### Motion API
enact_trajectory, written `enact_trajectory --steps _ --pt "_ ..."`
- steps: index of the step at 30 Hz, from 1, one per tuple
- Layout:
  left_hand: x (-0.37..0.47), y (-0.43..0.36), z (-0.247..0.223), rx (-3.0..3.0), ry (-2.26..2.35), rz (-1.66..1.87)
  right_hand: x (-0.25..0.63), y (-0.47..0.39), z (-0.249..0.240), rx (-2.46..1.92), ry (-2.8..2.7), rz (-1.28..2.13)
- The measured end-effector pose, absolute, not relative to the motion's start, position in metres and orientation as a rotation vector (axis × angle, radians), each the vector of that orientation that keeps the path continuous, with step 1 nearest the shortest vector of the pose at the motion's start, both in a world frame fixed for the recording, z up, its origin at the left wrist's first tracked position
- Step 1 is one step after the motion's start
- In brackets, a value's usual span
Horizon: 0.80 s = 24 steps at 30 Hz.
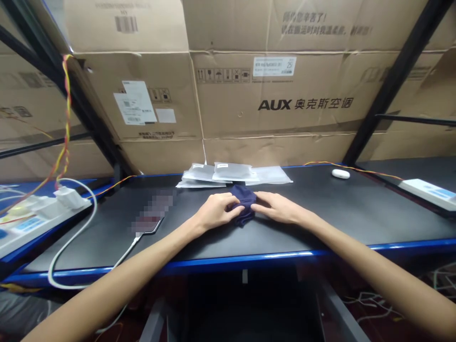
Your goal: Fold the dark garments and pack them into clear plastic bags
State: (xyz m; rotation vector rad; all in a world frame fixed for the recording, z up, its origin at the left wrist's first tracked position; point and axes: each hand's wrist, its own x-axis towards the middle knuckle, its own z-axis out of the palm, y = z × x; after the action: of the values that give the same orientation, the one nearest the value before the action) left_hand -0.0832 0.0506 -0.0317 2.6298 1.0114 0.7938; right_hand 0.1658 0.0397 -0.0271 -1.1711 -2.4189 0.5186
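Note:
A small dark navy piece of folded fabric (243,202) rests on the black tabletop (285,237), between my two hands. My left hand (219,209) is closed on its left side, thumb and fingers pinching the cloth. At the fabric's right edge, my right hand (276,207) has its thumb and fingers around the border, gripping it; the fingertips are partly hidden. Just behind the cloth lie several frosted plastic packets (233,171), stacked and overlapping.
A phone (153,213) with a white charging cable (133,243) lies to the left. White power strips stand at the far left (39,216) and right (429,192). A white earbud case (341,174) sits at the back right. Cardboard (228,109) and black posts (392,71) close off the back.

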Motion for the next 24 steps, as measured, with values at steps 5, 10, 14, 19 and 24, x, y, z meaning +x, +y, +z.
enact_trajectory --steps 5,10,14,19,24 --pt "-0.08 0.05 -0.033 2.312 1.087 0.873 0.162 0.046 -0.042 -1.379 -2.463 0.433" --pt "-0.089 0.053 -0.024 2.146 1.179 1.173 0.178 0.06 -0.046 -1.42 -2.525 0.493" --pt "-0.1 0.058 -0.017 2.407 1.373 1.268 0.204 0.069 -0.036 -1.464 -2.561 0.597" --pt "-0.107 0.06 -0.019 2.709 1.55 0.838 0.234 0.077 -0.033 -1.544 -2.503 0.665" --pt "-0.106 0.059 -0.021 2.835 1.542 0.522 0.238 0.08 -0.036 -1.524 -2.506 0.662"
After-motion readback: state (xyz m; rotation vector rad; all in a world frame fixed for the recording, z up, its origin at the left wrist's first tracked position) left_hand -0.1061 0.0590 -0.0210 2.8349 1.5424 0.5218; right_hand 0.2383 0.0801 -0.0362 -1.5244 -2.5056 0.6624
